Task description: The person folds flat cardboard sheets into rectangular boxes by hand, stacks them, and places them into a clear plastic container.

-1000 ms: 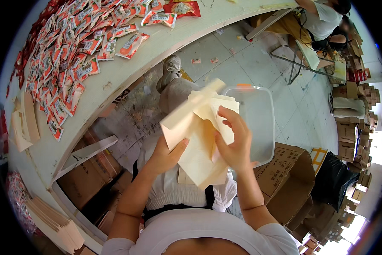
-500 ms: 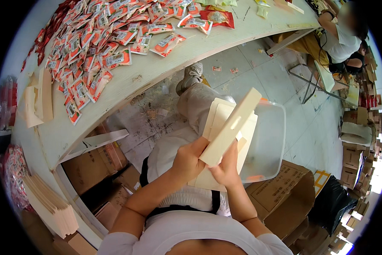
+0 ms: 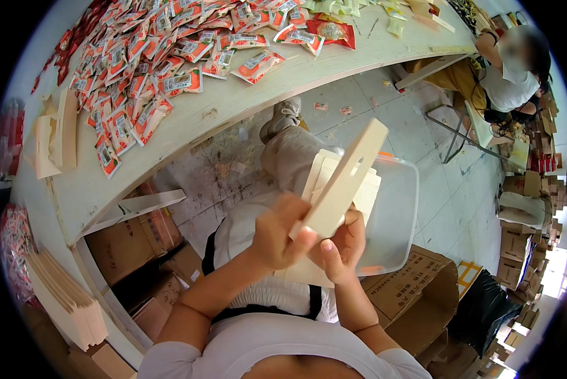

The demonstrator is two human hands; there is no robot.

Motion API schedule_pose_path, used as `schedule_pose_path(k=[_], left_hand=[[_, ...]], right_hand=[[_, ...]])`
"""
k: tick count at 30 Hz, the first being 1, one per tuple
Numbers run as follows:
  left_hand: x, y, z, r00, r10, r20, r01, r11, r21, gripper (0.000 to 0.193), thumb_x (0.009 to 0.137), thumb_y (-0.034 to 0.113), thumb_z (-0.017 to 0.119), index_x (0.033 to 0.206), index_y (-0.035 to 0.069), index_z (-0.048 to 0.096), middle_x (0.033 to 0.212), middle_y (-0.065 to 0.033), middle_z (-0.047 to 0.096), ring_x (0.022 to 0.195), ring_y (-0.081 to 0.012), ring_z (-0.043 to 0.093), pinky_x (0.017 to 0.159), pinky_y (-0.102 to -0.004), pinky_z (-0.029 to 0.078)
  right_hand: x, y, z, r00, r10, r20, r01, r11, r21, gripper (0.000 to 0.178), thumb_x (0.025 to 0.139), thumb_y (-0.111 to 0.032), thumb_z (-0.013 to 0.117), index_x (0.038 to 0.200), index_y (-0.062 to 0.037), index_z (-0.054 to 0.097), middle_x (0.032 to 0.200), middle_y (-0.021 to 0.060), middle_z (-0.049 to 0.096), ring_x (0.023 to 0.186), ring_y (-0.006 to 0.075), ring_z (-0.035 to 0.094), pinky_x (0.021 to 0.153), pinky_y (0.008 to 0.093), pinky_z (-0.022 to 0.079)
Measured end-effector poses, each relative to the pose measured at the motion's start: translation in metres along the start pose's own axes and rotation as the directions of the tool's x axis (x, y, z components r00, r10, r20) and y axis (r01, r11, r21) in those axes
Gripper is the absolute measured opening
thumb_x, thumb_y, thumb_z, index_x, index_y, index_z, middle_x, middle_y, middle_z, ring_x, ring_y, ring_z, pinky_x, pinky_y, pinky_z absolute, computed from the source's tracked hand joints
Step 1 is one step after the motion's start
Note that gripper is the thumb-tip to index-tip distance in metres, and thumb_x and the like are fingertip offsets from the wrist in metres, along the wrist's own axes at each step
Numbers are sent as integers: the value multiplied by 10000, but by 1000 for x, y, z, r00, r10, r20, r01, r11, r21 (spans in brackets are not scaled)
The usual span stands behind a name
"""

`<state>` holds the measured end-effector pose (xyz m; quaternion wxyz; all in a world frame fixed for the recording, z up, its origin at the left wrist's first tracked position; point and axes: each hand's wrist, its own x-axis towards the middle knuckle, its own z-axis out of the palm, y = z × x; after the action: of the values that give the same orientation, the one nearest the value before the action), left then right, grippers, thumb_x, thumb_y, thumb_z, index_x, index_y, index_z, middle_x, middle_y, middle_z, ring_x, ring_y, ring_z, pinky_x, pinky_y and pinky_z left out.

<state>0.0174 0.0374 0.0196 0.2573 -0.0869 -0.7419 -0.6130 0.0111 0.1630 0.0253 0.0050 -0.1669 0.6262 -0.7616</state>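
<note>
A narrow cream cardboard box [image 3: 346,177] with a slot in its side is tilted up between my hands over my lap. My left hand [image 3: 282,232] is closed round its lower left part, the thumb at the near end; motion blurs these fingers somewhat. On the other side, my right hand [image 3: 346,247] has curled fingers against the box's lower right side, its thumb raised by the near end. Under the box, flat cream cardboard blanks [image 3: 367,197] rest across my lap, partly hidden by my hands.
Small red-and-white packets [image 3: 179,82] heap on the curved table [image 3: 233,104] ahead. A folded cream carton [image 3: 62,132] stands at left, above stacked cardboard [image 3: 65,300]. A clear plastic bin [image 3: 400,208] and an open brown box [image 3: 416,287] are at right. Another person [image 3: 507,79] sits far right.
My right thumb has come off the box's near end and its fingers have curled up. My left thumb has moved over that end. The box stands slightly steeper.
</note>
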Motion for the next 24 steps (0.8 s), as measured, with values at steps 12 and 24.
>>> schedule_pose_path(k=[12, 24], left_hand=[[26, -17, -24, 928, -270, 258, 313, 939, -145, 424, 915, 353, 335, 981, -31, 503, 789, -139, 553, 675, -203, 533, 619, -290, 423], [17, -36, -32, 854, -292, 431, 512, 317, -798, 781, 797, 615, 382, 1292, 19, 278, 1274, -118, 359, 1134, -217, 404, 953, -332, 305]], right_hand=[[10, -1, 1, 934, 352, 66, -339, 928, -151, 483, 829, -22, 478, 1273, 49, 302, 1208, 123, 393, 1017, 149, 403, 819, 213, 334], [21, -14, 7, 967, 132, 220, -6, 870, -494, 338, 713, -47, 623, 1023, 25, 508, 1019, 122, 520, 928, 254, 521, 809, 301, 399]])
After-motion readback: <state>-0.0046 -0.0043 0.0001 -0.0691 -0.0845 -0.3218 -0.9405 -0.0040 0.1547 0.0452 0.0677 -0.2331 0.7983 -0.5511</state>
